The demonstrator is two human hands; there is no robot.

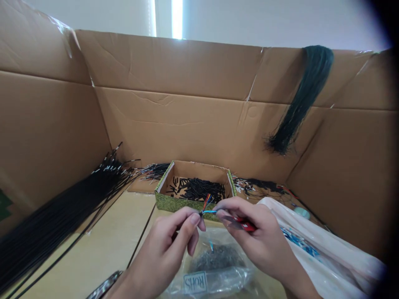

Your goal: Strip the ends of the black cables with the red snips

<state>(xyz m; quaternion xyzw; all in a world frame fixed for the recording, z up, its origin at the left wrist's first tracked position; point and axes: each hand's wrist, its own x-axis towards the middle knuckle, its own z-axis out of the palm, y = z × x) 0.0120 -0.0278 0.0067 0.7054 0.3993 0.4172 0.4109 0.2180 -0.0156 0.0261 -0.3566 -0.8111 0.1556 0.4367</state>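
My left hand pinches the end of a black cable between thumb and fingers. Thin coloured wires, red, orange and blue among them, fan upward from that end. A light blue wire stretches from it to my right hand, whose thumb and forefinger are closed on it. The right palm also holds a red-handled tool with a dark metal blade; its exact kind is partly hidden by the fingers. Below both hands lies a clear plastic bag with a dark tangled mass inside.
Behind my hands stands an open green-sided box of short black pieces. Long black cables lie at left. A dark green strand bundle hangs over the cardboard wall. White plastic with blue bits is at right.
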